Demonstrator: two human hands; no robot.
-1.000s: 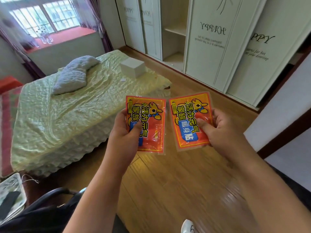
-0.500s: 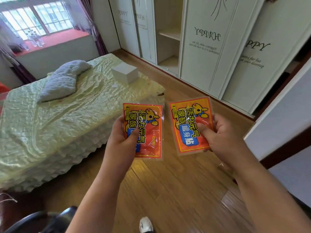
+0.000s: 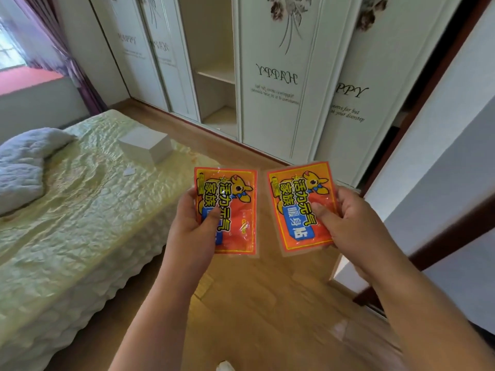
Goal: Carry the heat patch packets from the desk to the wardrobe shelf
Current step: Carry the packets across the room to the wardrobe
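I saw two orange heat patch packets held up side by side over the wooden floor [image 3: 267, 303], apart by a narrow gap. The left packet [image 3: 233, 210] was pinched by my left hand [image 3: 192, 223], thumb pressed on its printed face, fingers behind it. The right packet [image 3: 297, 199] was gripped the same way by my right hand [image 3: 345, 226], thumb on the front, and it sat slightly tilted. Both faced me, showing a yellow cartoon animal and bold lettering. Beyond them stood the white wardrobe [image 3: 270, 116] with flower prints and script on its doors; one section was open, showing a pale shelf [image 3: 217, 74] inside. To the left was a bed [image 3: 80, 210] under a crinkled pale green cover, with a white box [image 3: 146, 145] and a grey folded quilt [image 3: 24, 162] on it. A purple curtain [image 3: 64, 49] hung by the window.
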